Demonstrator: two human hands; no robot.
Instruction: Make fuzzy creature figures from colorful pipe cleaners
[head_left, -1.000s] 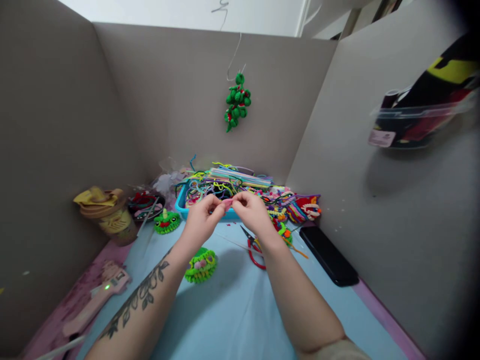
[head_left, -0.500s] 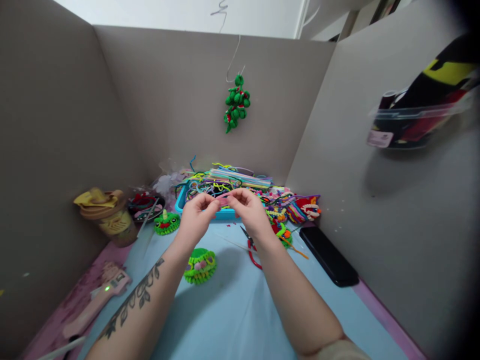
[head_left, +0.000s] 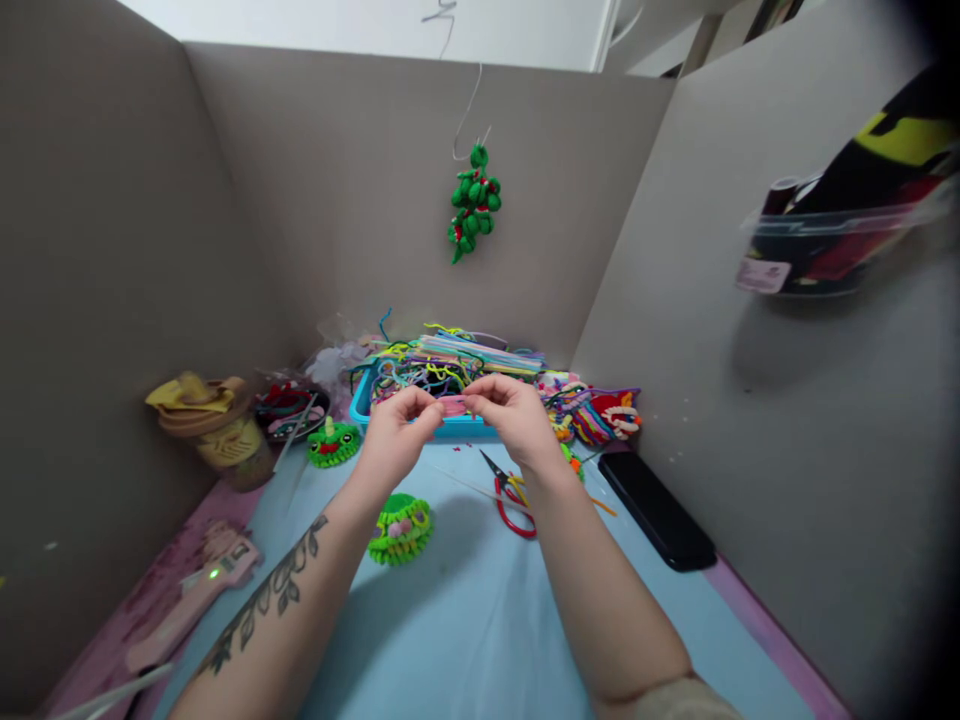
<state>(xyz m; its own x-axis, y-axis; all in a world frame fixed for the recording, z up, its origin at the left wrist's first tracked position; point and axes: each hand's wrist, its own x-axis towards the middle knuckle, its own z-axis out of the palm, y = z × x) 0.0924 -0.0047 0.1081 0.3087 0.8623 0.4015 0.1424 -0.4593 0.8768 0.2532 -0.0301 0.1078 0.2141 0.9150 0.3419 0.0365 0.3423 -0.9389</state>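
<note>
The fingers (head_left: 427, 417) of the left hand (head_left: 394, 437) and right hand (head_left: 516, 420) were pinched on opposite ends of a pink piece (head_left: 454, 405), held before a blue tray (head_left: 459, 429). On the counter (head_left: 457, 640) below, a green fuzzy piece (head_left: 403, 530) sat by the left forearm (head_left: 330, 540) and red-handled scissors (head_left: 503, 479) lay by the right forearm (head_left: 592, 580).

"What is being altered?"

"The pink strand (head_left: 454, 405) is being shown in a longer stretch than before, as the right hand (head_left: 513, 422) is being drawn away from the left hand (head_left: 396, 430)."

"And lower down?"

"More of the red-handled scissors (head_left: 499, 502) is being uncovered."
</note>
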